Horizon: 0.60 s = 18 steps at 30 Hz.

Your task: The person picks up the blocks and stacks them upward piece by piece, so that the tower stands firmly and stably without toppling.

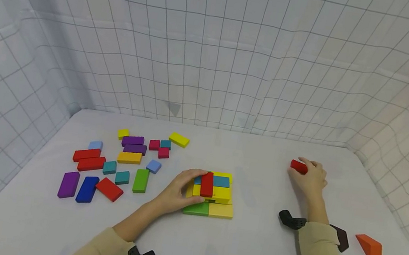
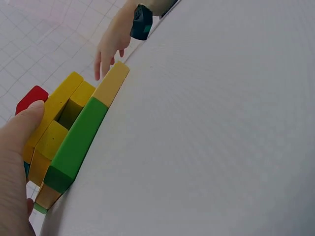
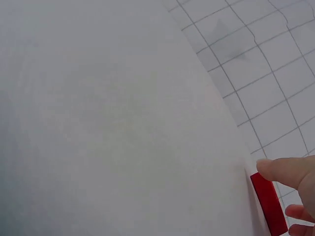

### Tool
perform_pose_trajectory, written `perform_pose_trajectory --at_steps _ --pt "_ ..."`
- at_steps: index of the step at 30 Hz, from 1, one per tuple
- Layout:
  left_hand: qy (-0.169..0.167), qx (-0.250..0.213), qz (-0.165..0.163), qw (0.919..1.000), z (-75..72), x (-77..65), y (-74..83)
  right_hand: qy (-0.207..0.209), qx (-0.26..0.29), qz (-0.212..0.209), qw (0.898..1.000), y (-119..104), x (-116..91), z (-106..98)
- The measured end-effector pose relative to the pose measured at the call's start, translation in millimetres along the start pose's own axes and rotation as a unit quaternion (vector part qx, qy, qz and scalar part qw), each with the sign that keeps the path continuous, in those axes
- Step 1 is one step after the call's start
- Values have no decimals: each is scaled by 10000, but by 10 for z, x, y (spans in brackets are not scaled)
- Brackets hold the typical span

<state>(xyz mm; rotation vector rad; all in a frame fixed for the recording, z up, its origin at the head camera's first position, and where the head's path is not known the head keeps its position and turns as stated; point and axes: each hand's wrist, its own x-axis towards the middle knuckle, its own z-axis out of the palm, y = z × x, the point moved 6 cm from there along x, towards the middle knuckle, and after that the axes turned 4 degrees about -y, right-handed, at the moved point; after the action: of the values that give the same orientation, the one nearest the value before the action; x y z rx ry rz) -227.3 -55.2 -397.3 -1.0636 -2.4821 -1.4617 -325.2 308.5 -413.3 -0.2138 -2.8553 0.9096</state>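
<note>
In the head view my left hand (image 1: 178,190) pinches a red block (image 1: 207,184) by its two ends, on top of a low stack of blocks. Yellow blocks (image 1: 222,194) and a blue block (image 1: 221,182) make up the stack's upper part. Below them lie a green block (image 1: 196,208) and a pale yellow block (image 1: 221,211). The left wrist view shows the thumb (image 2: 30,118) against the red block's end. Far to the right, my right hand (image 1: 312,179) grips another red block (image 1: 299,166) at the tabletop, between thumb and fingers; the fingers partly cover it.
Several loose blocks lie on the left of the white table (image 1: 250,247), among them a purple block (image 1: 68,184), a dark blue block (image 1: 87,189) and a green block (image 1: 140,181). An orange wedge block (image 1: 370,248) lies right of my right forearm. Gridded white cloth (image 1: 233,62) surrounds the table.
</note>
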Motion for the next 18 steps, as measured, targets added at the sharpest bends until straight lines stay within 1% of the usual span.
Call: perform_pose_trajectory --at_steps 3,5,7,9,11,13,14,16,18 --pt "1 -16 -3 10000 -2 -2 14 -75 35 27 10000 81 16 32" --pt "-5 -40 -51 10000 -1 -4 9 -71 189 -172 9996 97 26 55" --pt "0 -37 -79 10000 -2 -7 3 -76 380 -525 9979 79 32 75" --pt "-5 -24 -84 10000 -1 -8 -1 -256 575 -978 9932 45 34 101" --pt "-9 -13 -78 10000 -1 -7 0 -624 812 -1439 9843 -1 20 128" --pt "-10 4 -64 10000 -2 -8 3 -1035 953 -1750 9745 -34 2 157" --pt "-10 16 -55 10000 -3 -9 5 -1221 992 -1807 9709 -44 -9 168" --pt "-10 15 -39 10000 -4 -9 14 -1362 966 -1830 9688 -45 -25 174" --pt "-21 8 -43 10000 -3 -8 20 -1335 867 -1679 9729 -27 -32 169"
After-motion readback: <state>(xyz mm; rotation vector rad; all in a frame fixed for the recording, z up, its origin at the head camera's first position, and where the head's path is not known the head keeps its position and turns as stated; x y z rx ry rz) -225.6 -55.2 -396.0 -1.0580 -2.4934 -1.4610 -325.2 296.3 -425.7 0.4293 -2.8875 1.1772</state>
